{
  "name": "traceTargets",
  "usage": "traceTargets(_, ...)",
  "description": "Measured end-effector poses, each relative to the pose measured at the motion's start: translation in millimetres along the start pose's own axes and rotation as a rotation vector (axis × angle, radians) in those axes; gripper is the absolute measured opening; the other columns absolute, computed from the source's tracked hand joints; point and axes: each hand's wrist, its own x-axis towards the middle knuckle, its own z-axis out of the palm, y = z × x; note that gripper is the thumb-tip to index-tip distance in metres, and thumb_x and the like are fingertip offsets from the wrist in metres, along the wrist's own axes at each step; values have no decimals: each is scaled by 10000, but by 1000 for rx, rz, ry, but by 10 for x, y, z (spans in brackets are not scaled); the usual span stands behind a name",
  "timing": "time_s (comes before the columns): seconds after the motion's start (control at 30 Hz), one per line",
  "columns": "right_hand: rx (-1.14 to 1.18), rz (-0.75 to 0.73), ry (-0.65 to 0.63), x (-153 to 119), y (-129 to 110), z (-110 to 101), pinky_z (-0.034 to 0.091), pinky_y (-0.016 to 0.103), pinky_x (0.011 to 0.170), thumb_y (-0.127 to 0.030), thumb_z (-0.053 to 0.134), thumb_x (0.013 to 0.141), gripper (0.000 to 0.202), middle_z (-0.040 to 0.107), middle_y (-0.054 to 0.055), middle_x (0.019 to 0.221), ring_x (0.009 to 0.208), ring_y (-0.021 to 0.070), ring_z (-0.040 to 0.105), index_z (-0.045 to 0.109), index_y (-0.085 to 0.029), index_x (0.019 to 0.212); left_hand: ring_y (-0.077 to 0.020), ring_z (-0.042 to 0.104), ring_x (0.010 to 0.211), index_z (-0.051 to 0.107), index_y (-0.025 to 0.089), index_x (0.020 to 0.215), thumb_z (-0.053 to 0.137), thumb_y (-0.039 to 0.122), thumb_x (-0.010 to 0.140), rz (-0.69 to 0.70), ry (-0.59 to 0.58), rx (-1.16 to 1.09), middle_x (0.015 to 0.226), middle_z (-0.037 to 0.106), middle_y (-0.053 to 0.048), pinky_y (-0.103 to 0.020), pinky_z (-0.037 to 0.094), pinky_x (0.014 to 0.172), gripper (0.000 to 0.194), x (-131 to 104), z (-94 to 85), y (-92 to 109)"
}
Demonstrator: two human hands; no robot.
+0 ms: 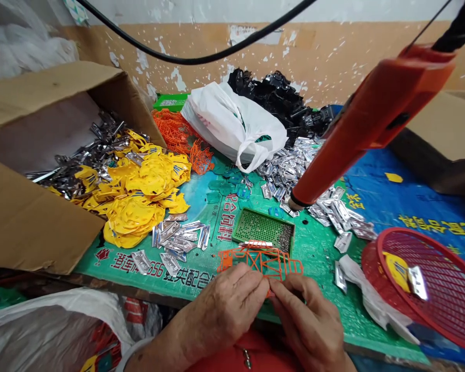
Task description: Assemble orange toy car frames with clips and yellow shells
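Note:
My left hand (236, 297) and my right hand (312, 315) meet at the table's front edge, fingers pinched on an orange plastic lattice frame (269, 262). The frame lies toward the table, and a silver metal strip shows along its far side. Just beyond it sits a green perforated tray (251, 222) with small dark screws (285, 238) heaped at its right end. An orange-red electric screwdriver (356, 129) hangs at a slant above the tray's right side, apart from both hands. My fingers hide the near end of the frame.
At left, a cardboard box (31, 217) lies on its side by yellow plastic pieces (139, 186). Silver metal parts (294, 160), a white bag (232, 119), black parts (275, 93) and orange lattices (178, 134) fill the back. A red basket (430, 268) stands right.

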Motion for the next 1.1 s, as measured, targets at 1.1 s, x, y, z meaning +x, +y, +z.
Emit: traceTargets(1.1, 151, 86, 72, -72, 85, 74, 534, 213, 548, -118, 555, 858, 195, 603, 48, 755, 648, 123, 618, 685, -183, 990, -138, 491, 777, 607, 148, 850, 534, 64, 855, -53, 267, -96, 813, 683, -29, -252, 488, 712, 111, -62, -21, -81)
